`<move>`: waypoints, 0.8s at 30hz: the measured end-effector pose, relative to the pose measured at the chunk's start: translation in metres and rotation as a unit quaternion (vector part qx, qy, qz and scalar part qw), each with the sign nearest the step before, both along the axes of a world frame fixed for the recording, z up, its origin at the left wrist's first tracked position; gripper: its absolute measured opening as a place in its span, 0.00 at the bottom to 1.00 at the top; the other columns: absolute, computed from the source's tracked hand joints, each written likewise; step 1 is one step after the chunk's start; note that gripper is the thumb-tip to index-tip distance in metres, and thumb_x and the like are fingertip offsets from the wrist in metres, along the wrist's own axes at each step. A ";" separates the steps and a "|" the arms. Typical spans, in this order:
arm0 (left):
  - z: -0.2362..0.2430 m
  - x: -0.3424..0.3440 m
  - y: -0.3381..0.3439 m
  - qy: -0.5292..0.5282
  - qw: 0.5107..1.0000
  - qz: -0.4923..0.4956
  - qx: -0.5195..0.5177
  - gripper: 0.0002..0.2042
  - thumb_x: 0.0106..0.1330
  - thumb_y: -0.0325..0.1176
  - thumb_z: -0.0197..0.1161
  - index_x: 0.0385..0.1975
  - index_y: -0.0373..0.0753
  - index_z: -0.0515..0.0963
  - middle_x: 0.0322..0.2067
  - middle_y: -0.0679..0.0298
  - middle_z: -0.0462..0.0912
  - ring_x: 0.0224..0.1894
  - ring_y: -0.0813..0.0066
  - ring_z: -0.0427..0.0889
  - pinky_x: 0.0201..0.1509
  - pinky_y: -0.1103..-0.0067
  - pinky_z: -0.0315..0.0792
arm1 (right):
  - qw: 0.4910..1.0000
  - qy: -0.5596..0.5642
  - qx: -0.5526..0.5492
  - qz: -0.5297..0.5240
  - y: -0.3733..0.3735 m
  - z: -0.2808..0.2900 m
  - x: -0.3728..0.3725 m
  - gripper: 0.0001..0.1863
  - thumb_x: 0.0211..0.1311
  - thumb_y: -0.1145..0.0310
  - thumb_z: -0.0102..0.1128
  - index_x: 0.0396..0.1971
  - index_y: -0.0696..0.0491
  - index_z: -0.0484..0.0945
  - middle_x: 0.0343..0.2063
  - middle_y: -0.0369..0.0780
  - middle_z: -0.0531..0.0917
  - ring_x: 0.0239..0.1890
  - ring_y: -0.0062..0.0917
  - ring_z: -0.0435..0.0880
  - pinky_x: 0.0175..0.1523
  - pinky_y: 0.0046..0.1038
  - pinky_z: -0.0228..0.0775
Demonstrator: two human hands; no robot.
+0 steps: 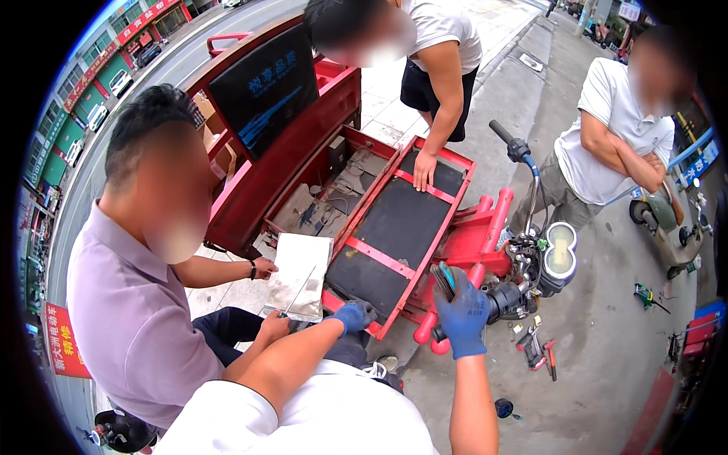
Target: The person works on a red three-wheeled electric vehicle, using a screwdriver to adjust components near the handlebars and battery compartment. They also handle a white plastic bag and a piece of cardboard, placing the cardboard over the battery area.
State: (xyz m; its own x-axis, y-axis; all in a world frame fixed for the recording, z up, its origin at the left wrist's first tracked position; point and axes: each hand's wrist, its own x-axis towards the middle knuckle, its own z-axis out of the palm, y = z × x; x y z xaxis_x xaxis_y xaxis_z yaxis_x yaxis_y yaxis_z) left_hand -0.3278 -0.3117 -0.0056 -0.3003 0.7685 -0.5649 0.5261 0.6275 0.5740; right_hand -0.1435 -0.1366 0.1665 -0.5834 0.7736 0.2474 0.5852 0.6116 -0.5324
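My gloved left hand (pixel 353 318) grips the near end of a red metal frame (pixel 379 258) with black panels (pixel 409 224). My gloved right hand (pixel 460 318) is closed on a teal and black tool (pixel 445 278) above the frame's near right corner. A co-worker on the left holds a whitish sheet or packet (pixel 294 273) and a thin screwdriver (pixel 292 302) beside my left hand. A second co-worker's hand (pixel 425 171) rests on the far end of the frame. Left of the frame lies an open compartment (pixel 337 193) with wires and parts.
The red three-wheeler's backrest (pixel 264 102) stands at upper left, its handlebar (pixel 523 152) and meter (pixel 560 250) to the right. A third person (pixel 607 144) stands arms folded near a scooter (pixel 660 220). A hammer (pixel 551 360) and other tools lie on the pavement.
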 end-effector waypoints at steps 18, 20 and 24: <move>-0.028 -0.012 -0.023 0.002 0.994 0.094 -0.061 0.17 0.61 0.44 0.57 0.36 0.35 0.81 0.26 0.58 0.85 0.28 0.71 0.84 0.36 0.74 0.76 | 0.643 0.506 -0.454 -0.353 -0.040 -0.080 0.254 0.17 0.65 0.49 0.50 0.42 0.47 0.70 0.23 0.39 0.78 0.20 0.28 0.78 0.23 0.31 0.71; -0.035 -0.012 -0.012 -0.019 0.993 0.090 -0.071 0.17 0.61 0.45 0.57 0.36 0.35 0.80 0.26 0.58 0.85 0.28 0.71 0.84 0.37 0.74 0.76 | 0.625 0.406 -0.470 -0.473 -0.082 -0.155 0.301 0.16 0.63 0.50 0.54 0.38 0.47 0.69 0.21 0.40 0.77 0.18 0.30 0.77 0.22 0.35 0.72; -0.053 -0.005 0.016 -0.021 0.998 0.049 -0.045 0.17 0.62 0.44 0.57 0.37 0.35 0.80 0.25 0.57 0.84 0.28 0.72 0.85 0.37 0.74 0.76 | 0.525 0.139 -0.622 -0.564 -0.220 -0.268 0.401 0.13 0.64 0.54 0.54 0.37 0.48 0.71 0.19 0.43 0.77 0.19 0.36 0.78 0.25 0.41 0.75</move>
